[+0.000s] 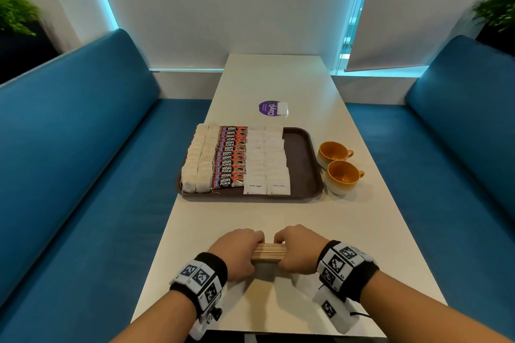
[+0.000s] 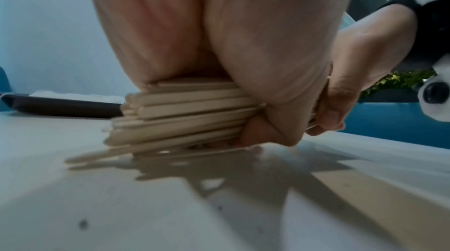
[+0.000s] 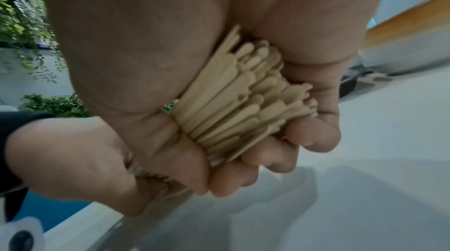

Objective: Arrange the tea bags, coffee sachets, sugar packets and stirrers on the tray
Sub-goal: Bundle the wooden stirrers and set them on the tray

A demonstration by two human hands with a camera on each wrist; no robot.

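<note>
A bundle of wooden stirrers (image 1: 269, 252) lies crosswise near the table's front edge, gripped at its left end by my left hand (image 1: 239, 252) and at its right end by my right hand (image 1: 299, 249). In the left wrist view the stirrers (image 2: 185, 118) stick out past my curled left hand (image 2: 263, 124), a few touching the table. The right wrist view shows stirrer ends (image 3: 243, 97) inside my right hand (image 3: 255, 155). Farther back, a brown tray (image 1: 301, 147) holds rows of tea bags (image 1: 199, 161), red coffee sachets (image 1: 230, 159) and white sugar packets (image 1: 267, 161). Its right strip is bare.
Two yellow cups (image 1: 338, 168) stand on the white table (image 1: 362, 231) right of the tray. A purple round sticker with a white packet (image 1: 274, 108) lies beyond the tray. Blue benches (image 1: 83, 161) flank the table on both sides.
</note>
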